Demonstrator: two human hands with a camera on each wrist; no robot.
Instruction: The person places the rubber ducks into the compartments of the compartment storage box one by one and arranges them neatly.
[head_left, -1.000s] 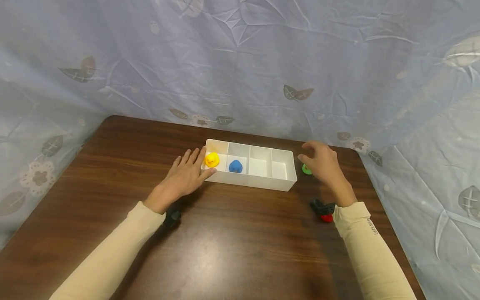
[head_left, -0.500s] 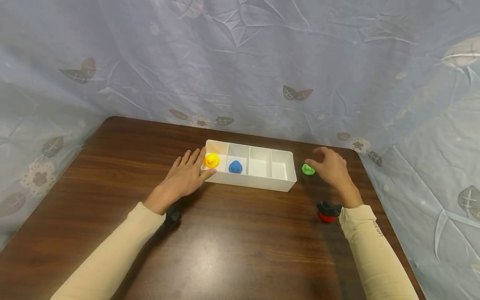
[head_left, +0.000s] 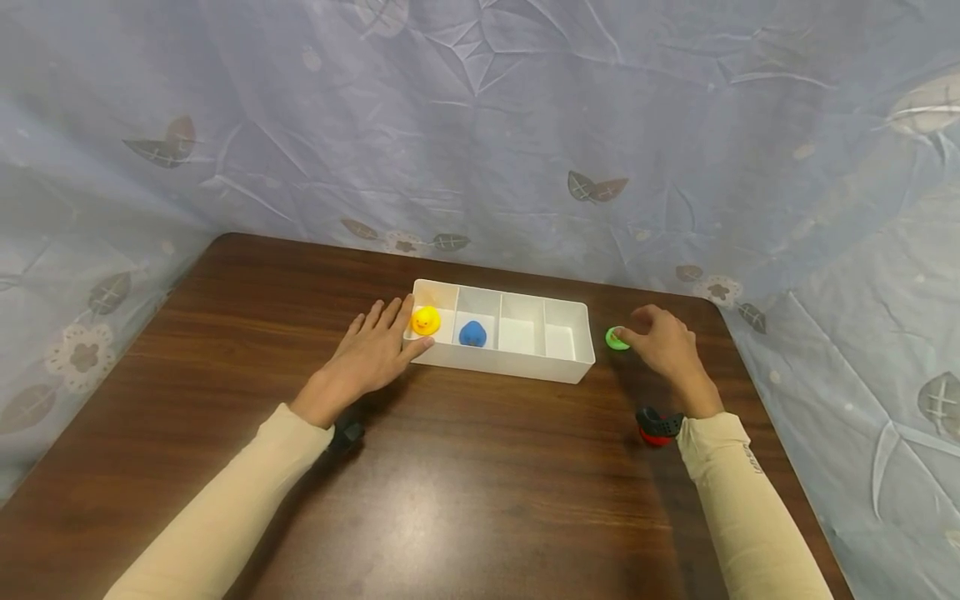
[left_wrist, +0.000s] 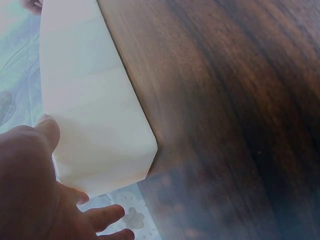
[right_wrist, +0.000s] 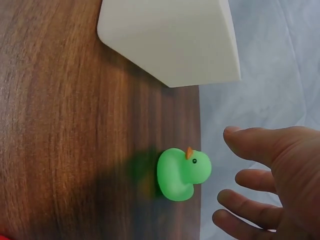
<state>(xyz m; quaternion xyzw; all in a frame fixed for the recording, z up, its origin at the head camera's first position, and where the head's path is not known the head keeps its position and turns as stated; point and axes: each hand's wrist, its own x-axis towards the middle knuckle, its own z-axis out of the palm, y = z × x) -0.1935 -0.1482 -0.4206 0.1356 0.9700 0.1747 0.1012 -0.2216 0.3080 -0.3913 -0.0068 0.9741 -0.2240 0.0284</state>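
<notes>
Since a second ago, the right hand (head_left: 666, 343) has shifted farther right of the white tray (head_left: 502, 361); its thumb and fingers are parted, gripping nothing. Nearer than the tray's right end lies a partly hidden red object (head_left: 657, 440). Beside the tray's left end, the left hand (head_left: 369, 350) touches it, fingers straight, holding nothing. Right of the tray sits the green duck (right_wrist: 175, 175). Inside the tray, a blue toy (head_left: 472, 334) occupies the second compartment from left, a yellow duck (head_left: 426, 320) the leftmost. Behind it hangs a patterned curtain (head_left: 510, 125).
</notes>
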